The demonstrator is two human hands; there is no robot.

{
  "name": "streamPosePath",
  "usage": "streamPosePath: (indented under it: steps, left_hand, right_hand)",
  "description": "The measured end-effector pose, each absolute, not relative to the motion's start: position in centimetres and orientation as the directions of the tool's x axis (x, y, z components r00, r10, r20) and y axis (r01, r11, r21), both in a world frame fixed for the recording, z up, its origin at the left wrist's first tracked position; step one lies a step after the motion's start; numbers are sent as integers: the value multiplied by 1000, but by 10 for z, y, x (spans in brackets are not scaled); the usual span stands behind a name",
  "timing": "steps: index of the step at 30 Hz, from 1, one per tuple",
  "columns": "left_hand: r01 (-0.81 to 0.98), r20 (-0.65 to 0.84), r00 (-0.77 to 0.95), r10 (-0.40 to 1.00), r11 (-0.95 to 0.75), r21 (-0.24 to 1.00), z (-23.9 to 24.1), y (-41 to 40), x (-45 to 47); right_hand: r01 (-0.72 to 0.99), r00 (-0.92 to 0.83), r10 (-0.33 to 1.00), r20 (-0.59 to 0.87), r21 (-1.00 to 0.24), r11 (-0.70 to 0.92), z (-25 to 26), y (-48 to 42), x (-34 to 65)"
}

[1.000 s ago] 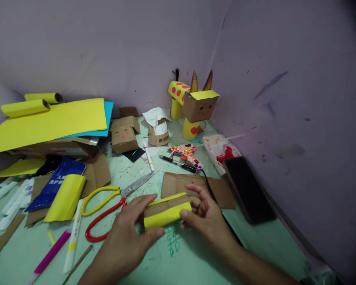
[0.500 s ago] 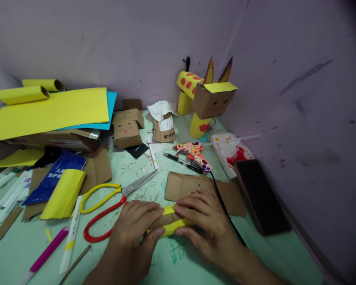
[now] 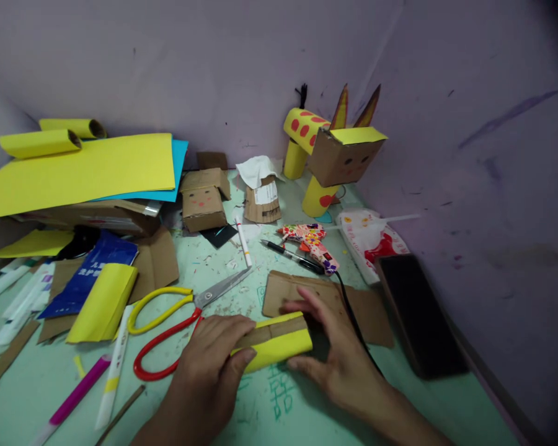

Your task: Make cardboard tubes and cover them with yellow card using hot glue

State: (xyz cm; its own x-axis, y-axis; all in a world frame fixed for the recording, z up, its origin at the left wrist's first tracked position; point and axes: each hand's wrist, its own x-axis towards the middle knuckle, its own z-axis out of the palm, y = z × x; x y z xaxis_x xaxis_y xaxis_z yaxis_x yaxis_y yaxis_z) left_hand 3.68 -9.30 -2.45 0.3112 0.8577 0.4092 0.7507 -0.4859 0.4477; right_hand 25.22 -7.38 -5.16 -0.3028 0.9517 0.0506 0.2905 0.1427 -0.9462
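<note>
A short roll of cardboard wrapped in yellow paper lies on the green table in front of me. My left hand grips its left end, thumb below and fingers over the top. At its right end, my right hand cups the roll with fingers spread, thumb on the table side. A flat brown cardboard piece lies just behind the roll, partly under my right hand.
Scissors with yellow and red handles lie left of the roll. A patterned glue gun with a black cord, a pen, a dark phone, a cardboard animal figure, small boxes, yellow paper sheets and markers crowd the table.
My right hand has slid off the top of the roll to its right end, uncovering the yellow paper. The camera view shifted slightly left.
</note>
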Motion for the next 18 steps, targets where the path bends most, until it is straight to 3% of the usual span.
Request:
streamPosePath:
  steps: [2,5,9,15,18]
  left_hand:
    - [734,419,320,850,-502,457,-23,-93,35]
    - [722,399,319,860,-493,486,-22,-95,35]
    - [683,283,251,926,-376,626,-26,-102,38]
    - [539,294,231,927,-374,755,-37,-107,45]
    - [541,314,210,926,-378,752,-41,-104,46]
  right_hand:
    - [268,-306,952,23,-957,109,-51,-74,251]
    - [60,-277,960,-34,-998,-18,-42,-73,247]
    - [-151,-234,968,-86,-981,-124,-16,-75,241]
    - [-167,-422,902,-86,-971,-171,-7,-73,215]
    - [-127,-428,904,-14,-989,-75,-18,-71,201]
